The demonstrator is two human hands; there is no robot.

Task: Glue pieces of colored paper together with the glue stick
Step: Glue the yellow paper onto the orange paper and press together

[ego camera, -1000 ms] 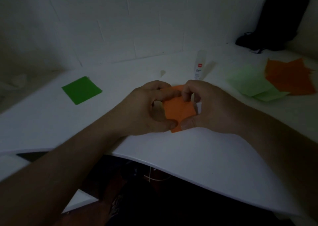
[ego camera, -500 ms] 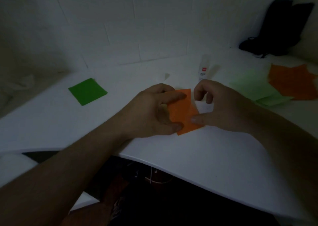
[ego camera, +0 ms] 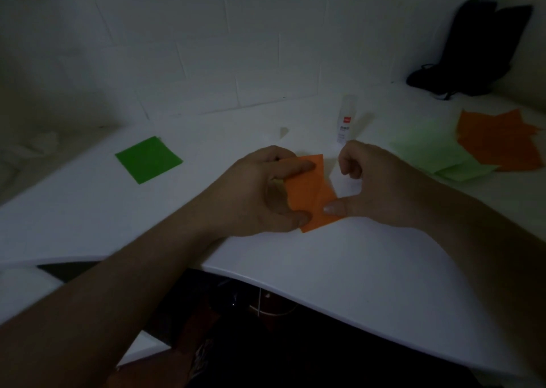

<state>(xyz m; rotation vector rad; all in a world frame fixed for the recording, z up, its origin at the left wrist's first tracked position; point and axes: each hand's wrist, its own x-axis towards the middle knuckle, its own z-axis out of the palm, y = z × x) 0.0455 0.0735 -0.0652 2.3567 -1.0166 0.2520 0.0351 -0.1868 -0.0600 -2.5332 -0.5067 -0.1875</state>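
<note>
head cam | looks forward-down | close over table (ego camera: 369, 263) edge

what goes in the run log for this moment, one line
left hand: holds orange paper | right hand: thumb presses its right edge | glue stick: upright, untouched | table

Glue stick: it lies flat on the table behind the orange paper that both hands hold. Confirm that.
Not quite. In the head view the glue stick stands upright on the table, not flat. The rest holds: it is behind the orange paper, which the left hand and right hand hold.
</note>
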